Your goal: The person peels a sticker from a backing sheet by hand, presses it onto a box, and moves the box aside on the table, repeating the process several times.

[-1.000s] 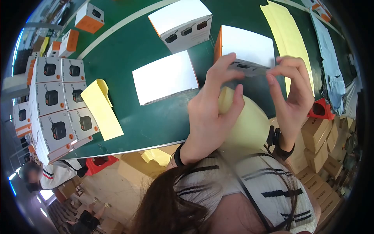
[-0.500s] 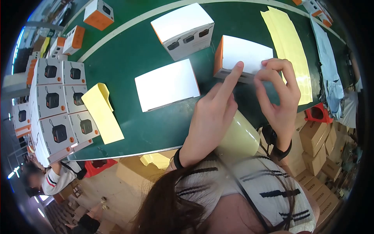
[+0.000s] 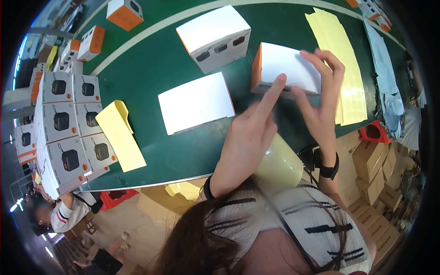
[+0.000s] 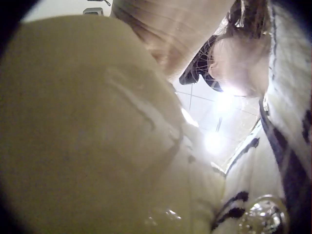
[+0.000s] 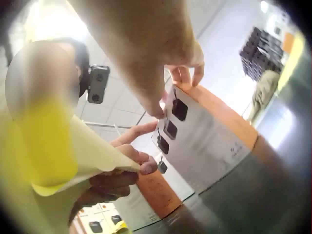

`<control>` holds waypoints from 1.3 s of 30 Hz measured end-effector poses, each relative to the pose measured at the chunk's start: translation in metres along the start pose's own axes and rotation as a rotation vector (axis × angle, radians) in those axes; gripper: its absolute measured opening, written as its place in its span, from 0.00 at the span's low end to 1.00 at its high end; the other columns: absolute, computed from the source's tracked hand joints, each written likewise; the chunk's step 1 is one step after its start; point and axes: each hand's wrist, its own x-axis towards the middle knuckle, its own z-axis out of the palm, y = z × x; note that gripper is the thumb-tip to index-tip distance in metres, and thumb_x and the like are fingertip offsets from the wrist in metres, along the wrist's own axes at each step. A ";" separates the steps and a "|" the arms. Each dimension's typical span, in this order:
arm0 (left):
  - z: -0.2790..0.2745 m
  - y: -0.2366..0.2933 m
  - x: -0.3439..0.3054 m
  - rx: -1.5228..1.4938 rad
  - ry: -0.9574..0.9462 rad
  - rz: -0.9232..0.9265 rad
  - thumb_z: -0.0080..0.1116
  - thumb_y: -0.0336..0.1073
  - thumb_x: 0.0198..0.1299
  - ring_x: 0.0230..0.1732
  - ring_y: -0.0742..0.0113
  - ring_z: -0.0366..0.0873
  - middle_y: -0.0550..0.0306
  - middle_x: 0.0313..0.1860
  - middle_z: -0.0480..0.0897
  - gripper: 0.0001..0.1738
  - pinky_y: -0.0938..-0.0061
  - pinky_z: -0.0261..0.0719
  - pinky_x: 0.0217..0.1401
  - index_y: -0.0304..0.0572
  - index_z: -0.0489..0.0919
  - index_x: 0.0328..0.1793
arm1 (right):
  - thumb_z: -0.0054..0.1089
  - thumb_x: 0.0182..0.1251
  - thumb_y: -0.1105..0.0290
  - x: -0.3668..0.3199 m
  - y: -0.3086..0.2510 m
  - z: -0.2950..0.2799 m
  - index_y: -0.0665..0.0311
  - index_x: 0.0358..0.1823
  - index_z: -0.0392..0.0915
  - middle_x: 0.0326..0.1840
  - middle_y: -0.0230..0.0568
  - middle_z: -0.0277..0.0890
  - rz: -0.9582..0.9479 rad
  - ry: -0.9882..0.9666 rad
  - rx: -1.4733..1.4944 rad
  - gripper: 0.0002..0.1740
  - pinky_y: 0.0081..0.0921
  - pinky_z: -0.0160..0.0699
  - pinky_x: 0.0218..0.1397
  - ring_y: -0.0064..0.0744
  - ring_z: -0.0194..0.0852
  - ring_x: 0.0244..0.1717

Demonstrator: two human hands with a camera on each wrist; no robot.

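A white box with orange ends (image 3: 279, 59) stands on the green table in front of both hands. My left hand (image 3: 245, 142) reaches its straight index finger to the box's near top edge. Its thumb and bent fingers pinch a pale yellow sheet (image 5: 100, 146), which curls beneath the hand in the head view (image 3: 280, 165). The right hand (image 3: 323, 91) holds the box at its right end, thumb at the near edge and bent fingers over the top. In the right wrist view, pictures of small black devices run along the box's front face (image 5: 195, 141).
Left of the hands lies another white box (image 3: 196, 103), with a taller one (image 3: 215, 34) behind. Stacked printed boxes (image 3: 68, 119) and a folded yellow sheet (image 3: 121, 137) occupy the left side. Yellow sticker sheets (image 3: 341, 59) and a grey plastic bag (image 3: 382, 68) lie right.
Both hands came lower to the box's near edge. The left index finger straightened onto it, while the right fingers spread from a close pinch across the box top. The pale sheet drew closer to the body.
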 end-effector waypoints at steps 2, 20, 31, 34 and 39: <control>-0.001 0.004 0.000 0.070 -0.019 -0.030 0.50 0.17 0.55 0.31 0.39 0.75 0.38 0.33 0.74 0.43 0.56 0.76 0.39 0.53 0.60 0.79 | 0.66 0.57 0.73 -0.004 0.013 0.017 0.62 0.66 0.69 0.63 0.43 0.62 0.178 0.031 0.416 0.32 0.26 0.68 0.61 0.35 0.66 0.59; -0.060 0.041 -0.056 -0.297 0.359 0.059 0.50 0.16 0.62 0.54 0.66 0.76 0.49 0.59 0.69 0.25 0.76 0.79 0.53 0.32 0.65 0.66 | 0.58 0.67 0.52 0.221 0.225 0.104 0.61 0.61 0.70 0.57 0.47 0.66 -0.080 0.291 -0.725 0.28 0.54 0.54 0.67 0.47 0.63 0.61; -0.083 0.043 -0.068 -0.407 0.900 0.058 0.56 0.14 0.61 0.51 0.68 0.82 0.47 0.51 0.80 0.37 0.82 0.79 0.49 0.38 0.54 0.73 | 0.54 0.62 0.34 0.319 -0.004 0.229 0.62 0.76 0.52 0.65 0.74 0.65 -0.051 -0.659 0.302 0.51 0.53 0.63 0.70 0.71 0.62 0.67; -0.075 0.048 -0.070 -0.406 0.923 0.053 0.58 0.16 0.61 0.49 0.72 0.82 0.50 0.48 0.82 0.30 0.85 0.78 0.48 0.34 0.62 0.68 | 0.59 0.51 0.27 0.332 -0.006 0.333 0.48 0.77 0.50 0.65 0.80 0.63 -0.154 -0.556 -0.074 0.57 0.54 0.71 0.63 0.72 0.66 0.65; -0.073 0.047 -0.082 -0.467 0.815 -0.027 0.58 0.16 0.61 0.48 0.72 0.82 0.49 0.49 0.82 0.26 0.83 0.80 0.49 0.31 0.66 0.64 | 0.68 0.52 0.48 0.347 0.036 0.302 0.49 0.74 0.53 0.55 0.69 0.75 -0.226 -0.604 0.070 0.49 0.47 0.74 0.63 0.63 0.75 0.59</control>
